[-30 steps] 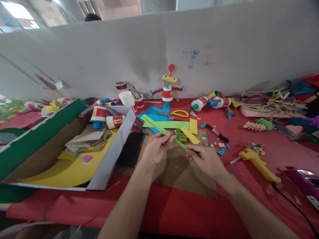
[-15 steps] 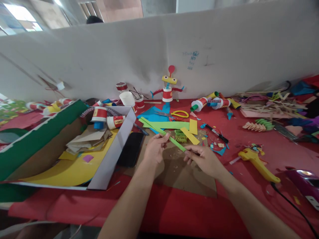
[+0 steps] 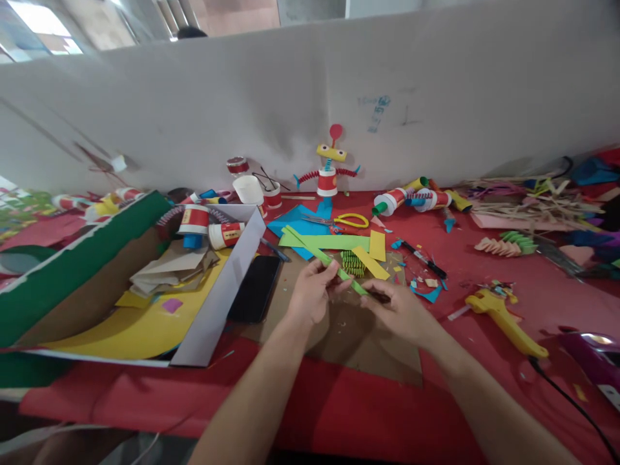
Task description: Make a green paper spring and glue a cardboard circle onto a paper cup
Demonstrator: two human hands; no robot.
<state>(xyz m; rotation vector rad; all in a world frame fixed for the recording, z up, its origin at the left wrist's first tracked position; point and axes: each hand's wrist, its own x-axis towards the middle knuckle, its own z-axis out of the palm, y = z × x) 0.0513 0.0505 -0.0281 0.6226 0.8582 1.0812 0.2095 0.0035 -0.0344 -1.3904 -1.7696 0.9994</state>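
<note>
A narrow light-green paper strip [image 3: 310,246] slants between my two hands, above a brown cardboard sheet [image 3: 372,358]. My left hand [image 3: 314,287] pinches it near the middle, and my right hand [image 3: 394,307] grips its lower right end. The strip's far end looks split into two layers. Just behind my fingers sits a green pleated paper spring [image 3: 352,264]. Beyond it lie a wider green paper strip [image 3: 339,242], two yellow paper pieces [image 3: 377,246] and a blue paper sheet [image 3: 285,223]. Yellow-handled scissors [image 3: 351,221] rest on the blue sheet.
To the left stands an open box [image 3: 217,303] holding paper and cup figures; a black phone [image 3: 255,289] lies beside it. A yellow glue gun [image 3: 504,323] and a black marker [image 3: 425,260] are on the right. A paper-cup robot [image 3: 327,181] stands before the white partition [image 3: 194,110].
My left hand has slid along the green strip toward my right hand, so the two are closer together. The view has shifted slightly.
</note>
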